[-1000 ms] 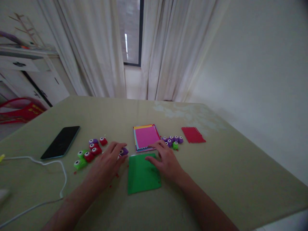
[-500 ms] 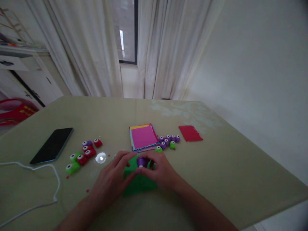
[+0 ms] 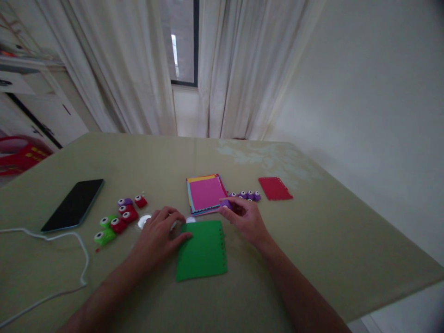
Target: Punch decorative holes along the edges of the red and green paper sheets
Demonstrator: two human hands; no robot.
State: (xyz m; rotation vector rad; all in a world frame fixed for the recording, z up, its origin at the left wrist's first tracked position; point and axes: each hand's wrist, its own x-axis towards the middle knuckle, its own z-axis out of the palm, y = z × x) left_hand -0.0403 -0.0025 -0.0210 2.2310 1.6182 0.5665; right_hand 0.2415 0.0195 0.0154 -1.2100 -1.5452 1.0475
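Note:
My right hand (image 3: 244, 217) pinches a small purple craft punch (image 3: 225, 203) near the lower right corner of a stack of coloured sheets. Under it on the table lies a green sheet (image 3: 201, 252) with small notches or holes along its right edge. My left hand (image 3: 159, 233) rests at the sheet's upper left, thumb on its edge and fingers apart, holding nothing. Beyond the right hand, several purple punches (image 3: 250, 194) stand in a group, partly hidden by it. Red punches (image 3: 118, 225) and green punches (image 3: 104, 237) are grouped left of my left hand.
The sheet stack (image 3: 207, 194) has a pink sheet on top. A red sheet (image 3: 275, 188) with notched edges lies at the right. At the left are a black tablet (image 3: 73, 204) and a white cable (image 3: 84, 259). A shiny clear-looking round thing (image 3: 144, 221) sits beside my left hand.
My right hand has carried the purple punch away from the green sheet, up and to the right. My left hand has drawn back to the left, so the green sheet shows whole.

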